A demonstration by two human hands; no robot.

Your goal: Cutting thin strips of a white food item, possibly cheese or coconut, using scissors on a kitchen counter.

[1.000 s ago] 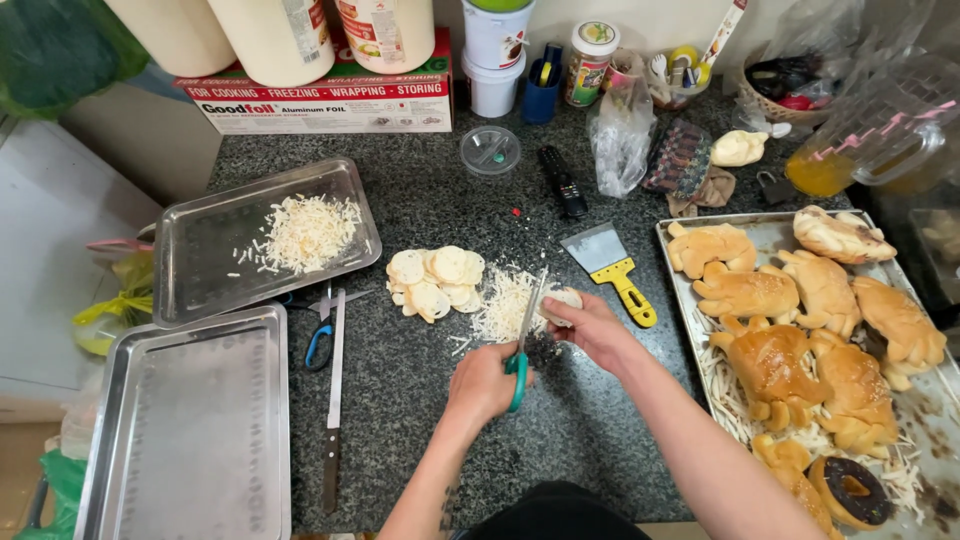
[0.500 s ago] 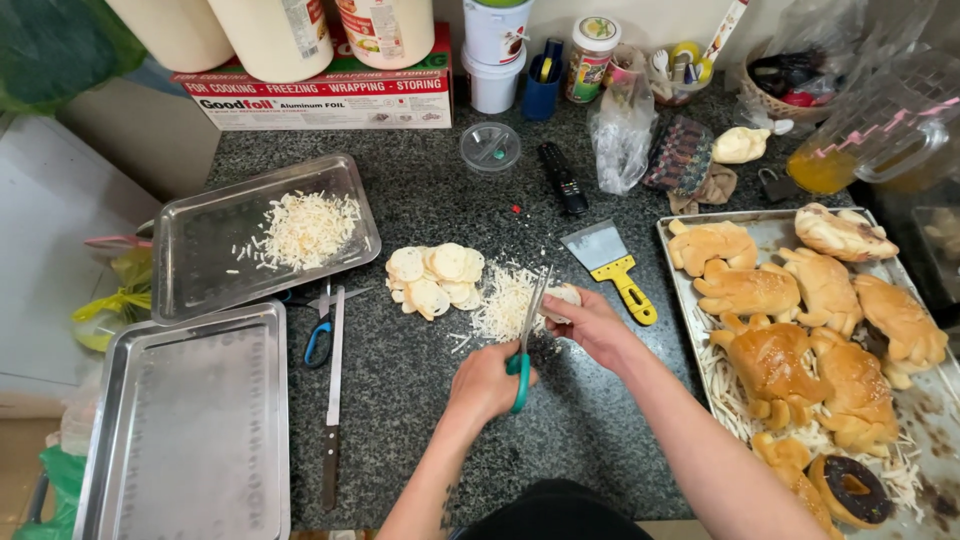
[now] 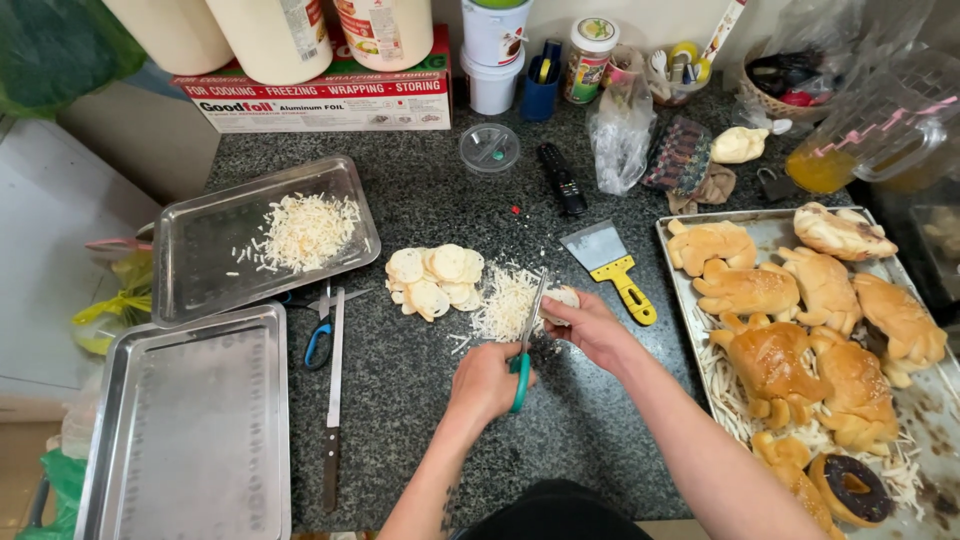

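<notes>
My left hand [image 3: 487, 380] grips green-handled scissors [image 3: 527, 335], blades pointing up and away over the dark granite counter [image 3: 420, 200]. My right hand [image 3: 585, 322] holds a pale round slice [image 3: 563, 297] against the blades. A heap of white shreds [image 3: 505, 300] lies under the blades. To its left sits a pile of pale round slices [image 3: 435, 277].
A metal tray [image 3: 190, 250] with white shreds is at the left, a second metal tray [image 3: 190, 430] below it. Blue-handled scissors [image 3: 320, 335] and a long knife [image 3: 334, 400] lie between. A yellow-handled scraper [image 3: 612, 262] and a tray [image 3: 690, 300] of shaped breads sit right.
</notes>
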